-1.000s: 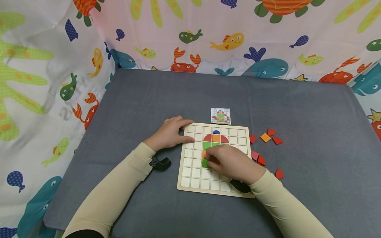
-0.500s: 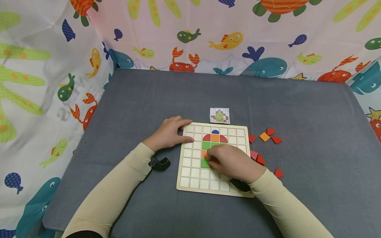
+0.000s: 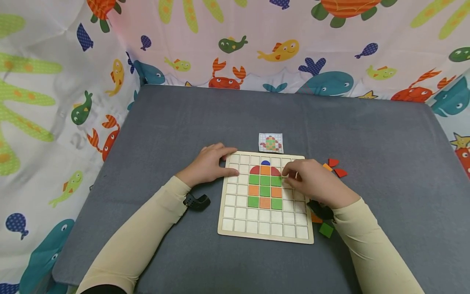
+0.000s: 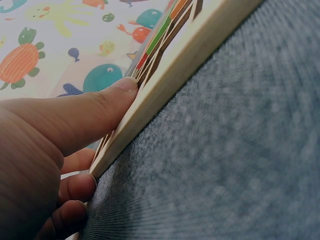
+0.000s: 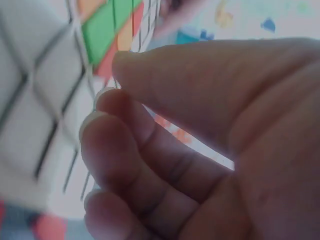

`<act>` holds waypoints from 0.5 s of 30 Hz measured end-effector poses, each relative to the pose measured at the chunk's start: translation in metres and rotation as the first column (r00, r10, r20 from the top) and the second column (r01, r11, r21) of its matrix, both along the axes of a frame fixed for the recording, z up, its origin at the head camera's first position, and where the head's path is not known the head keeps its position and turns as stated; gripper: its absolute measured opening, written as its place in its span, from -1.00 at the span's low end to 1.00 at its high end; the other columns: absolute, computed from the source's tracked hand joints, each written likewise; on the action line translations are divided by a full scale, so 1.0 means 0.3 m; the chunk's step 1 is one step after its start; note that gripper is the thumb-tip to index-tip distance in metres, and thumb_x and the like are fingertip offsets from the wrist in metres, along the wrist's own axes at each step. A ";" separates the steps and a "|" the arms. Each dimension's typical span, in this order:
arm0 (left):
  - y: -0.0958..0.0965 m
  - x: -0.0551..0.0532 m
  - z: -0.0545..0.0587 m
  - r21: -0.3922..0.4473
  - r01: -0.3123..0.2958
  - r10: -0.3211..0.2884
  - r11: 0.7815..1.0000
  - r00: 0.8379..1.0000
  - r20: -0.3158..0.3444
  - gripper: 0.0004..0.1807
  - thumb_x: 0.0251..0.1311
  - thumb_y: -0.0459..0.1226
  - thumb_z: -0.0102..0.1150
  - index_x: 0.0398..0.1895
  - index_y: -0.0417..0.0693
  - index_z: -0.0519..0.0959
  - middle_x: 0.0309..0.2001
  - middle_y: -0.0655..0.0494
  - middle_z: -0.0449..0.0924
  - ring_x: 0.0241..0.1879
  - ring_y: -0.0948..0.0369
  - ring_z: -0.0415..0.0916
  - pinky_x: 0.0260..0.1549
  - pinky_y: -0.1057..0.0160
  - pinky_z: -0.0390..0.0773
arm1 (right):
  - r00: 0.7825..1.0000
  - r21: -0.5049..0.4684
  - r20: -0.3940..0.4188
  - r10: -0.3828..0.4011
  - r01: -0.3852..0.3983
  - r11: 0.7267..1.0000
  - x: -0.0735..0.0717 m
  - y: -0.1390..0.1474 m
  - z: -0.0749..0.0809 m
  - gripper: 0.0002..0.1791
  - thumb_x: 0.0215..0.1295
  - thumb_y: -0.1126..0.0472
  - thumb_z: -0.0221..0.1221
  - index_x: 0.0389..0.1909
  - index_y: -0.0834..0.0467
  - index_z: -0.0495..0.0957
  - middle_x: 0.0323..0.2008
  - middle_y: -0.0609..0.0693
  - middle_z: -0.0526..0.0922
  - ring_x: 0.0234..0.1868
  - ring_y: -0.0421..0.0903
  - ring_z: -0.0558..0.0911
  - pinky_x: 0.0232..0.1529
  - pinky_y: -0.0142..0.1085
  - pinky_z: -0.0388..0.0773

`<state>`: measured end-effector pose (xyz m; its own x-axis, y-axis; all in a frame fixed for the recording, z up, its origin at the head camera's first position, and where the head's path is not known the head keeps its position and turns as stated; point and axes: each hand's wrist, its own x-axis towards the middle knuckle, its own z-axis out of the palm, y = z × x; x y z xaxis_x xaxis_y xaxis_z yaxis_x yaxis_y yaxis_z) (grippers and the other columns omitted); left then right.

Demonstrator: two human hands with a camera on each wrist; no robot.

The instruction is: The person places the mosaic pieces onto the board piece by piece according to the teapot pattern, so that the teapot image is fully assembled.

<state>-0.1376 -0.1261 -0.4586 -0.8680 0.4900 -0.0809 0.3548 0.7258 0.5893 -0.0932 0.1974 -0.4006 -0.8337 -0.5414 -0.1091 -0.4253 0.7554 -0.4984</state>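
A square wooden grid board lies on the grey table; several green and orange square tiles, two red curved pieces and a blue half-round piece form a figure in its cells. My left hand grips the board's left edge near the far corner, thumb on top and fingers along the side, as the left wrist view shows. Over the board's right part is my right hand, close by the red curved piece. Its fingers are loosely bent, the thumb tip near the index fingertip, with no piece visible between them.
A small pattern card lies beyond the board's far edge. Loose red pieces and a partly covered orange tile lie to the right. A green tile is beside the near right corner. A printed cloth stands behind the table.
My right hand has moved from the middle of the figure to the right and away from me, uncovering the green and orange tiles in the figure. The left hand stays on the board's edge.
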 end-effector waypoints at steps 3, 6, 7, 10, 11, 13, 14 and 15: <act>-0.002 0.001 -0.001 0.000 -0.003 0.003 1.000 1.000 0.005 -0.17 0.20 0.17 0.49 0.48 0.08 0.50 -0.26 0.13 0.38 -0.26 0.15 0.28 -0.07 0.05 0.15 | 0.998 0.009 0.027 -0.056 0.056 0.998 -0.024 0.046 0.007 -0.89 0.36 0.34 0.33 -0.14 0.18 0.75 -0.37 -0.06 0.69 -0.37 -0.14 0.58 -0.31 -0.19 0.55; -0.002 0.001 -0.002 -0.003 -0.003 0.003 1.000 1.000 0.005 -0.17 0.20 0.17 0.49 0.48 0.08 0.51 -0.26 0.13 0.38 -0.26 0.15 0.28 -0.08 0.05 0.14 | 0.994 0.027 0.043 -0.105 0.104 0.994 -0.040 0.092 0.014 -0.87 0.38 0.35 0.32 -0.11 0.21 0.74 -0.33 -0.02 0.71 -0.32 -0.09 0.60 -0.26 -0.13 0.57; -0.002 0.001 -0.002 -0.003 -0.003 0.003 1.000 1.000 0.005 -0.18 0.20 0.17 0.49 0.48 0.08 0.51 -0.26 0.13 0.38 -0.26 0.15 0.28 -0.08 0.05 0.14 | 0.992 0.038 0.044 -0.121 0.120 0.992 -0.043 0.108 0.016 -0.86 0.38 0.35 0.32 -0.10 0.21 0.75 -0.32 -0.02 0.71 -0.31 -0.08 0.60 -0.25 -0.12 0.57; 0.000 0.002 -0.001 -0.004 -0.002 0.002 1.000 1.000 0.003 -0.18 0.20 0.17 0.49 0.48 0.07 0.51 -0.26 0.13 0.38 -0.26 0.15 0.28 -0.09 0.06 0.14 | 0.985 0.058 0.049 -0.167 0.164 0.985 -0.054 0.152 0.019 -0.86 0.38 0.35 0.32 -0.09 0.21 0.75 -0.30 0.01 0.72 -0.30 -0.05 0.61 -0.28 -0.13 0.58; 0.001 0.002 -0.001 -0.004 -0.002 0.002 1.000 1.000 0.002 -0.18 0.20 0.16 0.49 0.47 0.07 0.51 -0.26 0.13 0.38 -0.26 0.15 0.28 -0.09 0.06 0.14 | 0.982 0.065 0.049 -0.180 0.177 0.982 -0.056 0.166 0.019 -0.85 0.38 0.34 0.32 -0.08 0.21 0.75 -0.29 0.03 0.73 -0.30 -0.04 0.62 -0.29 -0.14 0.58; 0.001 0.001 -0.001 -0.002 -0.001 0.001 1.000 1.000 -0.001 -0.18 0.20 0.16 0.49 0.47 0.06 0.51 -0.26 0.13 0.38 -0.26 0.15 0.28 -0.09 0.06 0.14 | 0.978 0.070 0.054 -0.200 0.197 0.978 -0.063 0.194 0.019 -0.83 0.38 0.34 0.32 -0.06 0.22 0.74 -0.26 0.06 0.73 -0.29 -0.03 0.62 -0.31 -0.15 0.58; 0.001 0.001 -0.001 -0.003 -0.001 0.001 1.000 1.000 -0.002 -0.18 0.20 0.16 0.49 0.47 0.06 0.51 -0.26 0.13 0.38 -0.26 0.15 0.28 -0.08 0.05 0.14 | 0.977 0.072 0.055 -0.204 0.200 0.977 -0.066 0.206 0.019 -0.83 0.38 0.34 0.33 -0.05 0.24 0.74 -0.25 0.08 0.73 -0.29 -0.02 0.63 -0.31 -0.13 0.59; 0.001 0.001 -0.001 -0.003 0.000 0.000 1.000 1.000 -0.001 -0.18 0.20 0.16 0.49 0.47 0.06 0.51 -0.26 0.13 0.38 -0.27 0.15 0.28 -0.08 0.05 0.14 | 0.977 0.074 0.054 -0.207 0.203 0.976 -0.069 0.219 0.018 -0.82 0.38 0.34 0.33 -0.05 0.26 0.73 -0.25 0.10 0.73 -0.28 -0.01 0.63 -0.30 -0.12 0.59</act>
